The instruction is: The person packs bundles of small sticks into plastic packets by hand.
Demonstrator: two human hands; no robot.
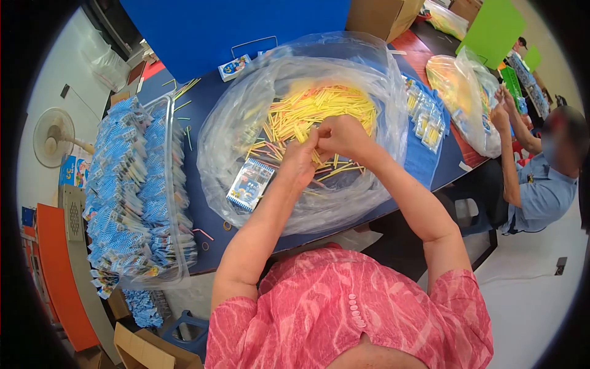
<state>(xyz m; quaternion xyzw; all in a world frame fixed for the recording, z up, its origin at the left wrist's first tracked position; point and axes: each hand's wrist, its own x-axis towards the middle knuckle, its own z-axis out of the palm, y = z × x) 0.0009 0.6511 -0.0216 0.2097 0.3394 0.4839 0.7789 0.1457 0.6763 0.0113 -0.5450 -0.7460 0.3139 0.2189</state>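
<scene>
A large clear plastic bag (215,147) lies spread on the table, its sides rolled out around a pile of thin yellow straw-like sticks (332,101), some pinkish. Over the near side of the pile, my left hand (299,161) is closed, with yellow sticks showing at its fingertips. My right hand (347,136) meets it there, thumb and fingers pinched together. Whatever lies between the right fingers is too small to make out. Just left of my left wrist, a blue-and-white printed packet (251,184) rests on the bag.
On the left stands a clear plastic bin (169,123) filled with rows of blue-and-white packets (117,184). Filled packets (425,114) lie on blue cloth at right. A blue panel (239,31) rises behind. Another person (541,175) works at far right beside a bag of sticks (452,83).
</scene>
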